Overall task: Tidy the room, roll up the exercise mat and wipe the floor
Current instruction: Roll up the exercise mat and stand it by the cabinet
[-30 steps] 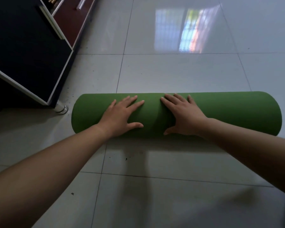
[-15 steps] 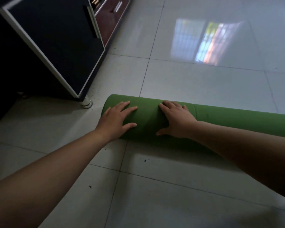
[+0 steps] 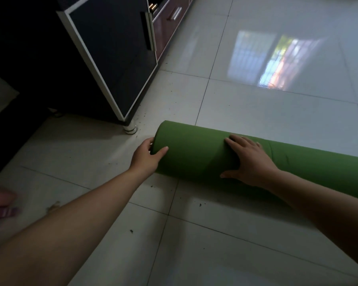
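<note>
the rolled green exercise mat [image 3: 194, 155] lies on the tiled floor [image 3: 256, 112], 1 end near the metal foot [image 3: 130, 129] of the black cabinet [image 3: 116, 58]. my left hand [image 3: 146, 158] clasps that end, thumb and fingers curled round it; my right hand [image 3: 251, 162] presses flat on top, fingers straight.

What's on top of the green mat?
The right hand lies flat on top of the rolled mat. The left hand grips its end, thumb on top. The floor under the mat is covered.
</note>
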Available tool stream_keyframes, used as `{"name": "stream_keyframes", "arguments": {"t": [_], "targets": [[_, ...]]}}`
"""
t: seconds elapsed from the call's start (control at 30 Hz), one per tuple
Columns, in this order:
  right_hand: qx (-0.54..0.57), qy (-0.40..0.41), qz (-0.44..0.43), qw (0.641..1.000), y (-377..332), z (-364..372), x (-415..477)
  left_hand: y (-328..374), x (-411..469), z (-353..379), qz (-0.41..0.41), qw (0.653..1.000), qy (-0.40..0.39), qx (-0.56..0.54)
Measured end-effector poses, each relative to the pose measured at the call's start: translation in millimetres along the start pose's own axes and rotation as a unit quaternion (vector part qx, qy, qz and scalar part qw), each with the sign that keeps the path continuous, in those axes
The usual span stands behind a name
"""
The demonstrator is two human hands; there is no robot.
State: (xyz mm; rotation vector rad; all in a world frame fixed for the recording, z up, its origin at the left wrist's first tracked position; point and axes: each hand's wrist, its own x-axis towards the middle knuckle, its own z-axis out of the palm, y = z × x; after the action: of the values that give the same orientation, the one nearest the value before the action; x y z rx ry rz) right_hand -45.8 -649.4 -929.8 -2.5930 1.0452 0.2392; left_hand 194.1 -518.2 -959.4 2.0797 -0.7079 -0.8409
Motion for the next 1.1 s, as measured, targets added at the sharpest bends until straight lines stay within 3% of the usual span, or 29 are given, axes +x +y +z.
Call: {"name": "stream_keyframes", "arguments": {"t": [0.2,0.33,0.53,0.73,0.93,1.1], "targets": [[0.008,0.007,-0.003,1.0,-2,-26,-17,26,-19,-8,0.049,0.994,0.036,-0.09],[0.056,0.01,-0.026,0.998,-12,-94,-36,96,-49,-18,0.097,0.989,0.05,-0.104],[0.136,0.002,0.0,0.991,-48,-206,-82,207,-133,-53,0.106,0.989,0.028,-0.098],[0.164,0.029,-0.031,0.986,-91,-329,-139,303,-208,-122,0.13,0.991,0.011,-0.008],[0.165,0.014,-0.126,0.978,-149,-427,-166,363,-262,-189,0.206,0.971,-0.001,0.125],[0.048,-0.058,-0.243,0.967,-198,-443,-160,360,-279,-236,0.283,0.93,-0.021,0.232]]}}
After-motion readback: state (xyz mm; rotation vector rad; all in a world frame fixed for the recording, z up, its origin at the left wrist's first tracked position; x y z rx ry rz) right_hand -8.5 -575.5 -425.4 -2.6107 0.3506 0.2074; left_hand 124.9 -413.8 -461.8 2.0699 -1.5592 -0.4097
